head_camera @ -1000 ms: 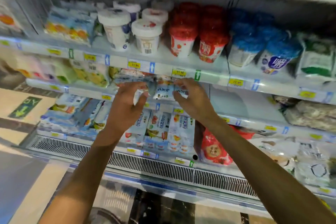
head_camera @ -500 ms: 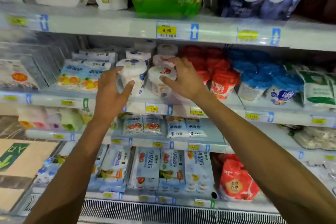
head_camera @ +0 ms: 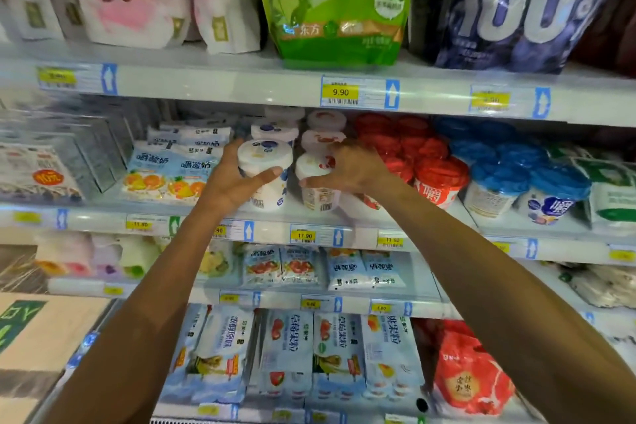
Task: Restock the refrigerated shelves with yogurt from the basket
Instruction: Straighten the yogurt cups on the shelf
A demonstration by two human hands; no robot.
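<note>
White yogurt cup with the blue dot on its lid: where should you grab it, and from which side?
Take the round wall just under the lid, from the front. The white yogurt cup stands upright at the shelf edge, with cups behind and a red-marked cup close on its right, so front and left are free. The left hand holds it so.

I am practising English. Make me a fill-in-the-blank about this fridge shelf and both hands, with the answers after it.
The left hand grips a white cup with a ____ mark on its lid.
The right hand holds the neighbouring cup; to its right stands a row of cups with ____ lids.
The price tag under the green bag reads ____.
Answers: blue; red; 9.90
</note>
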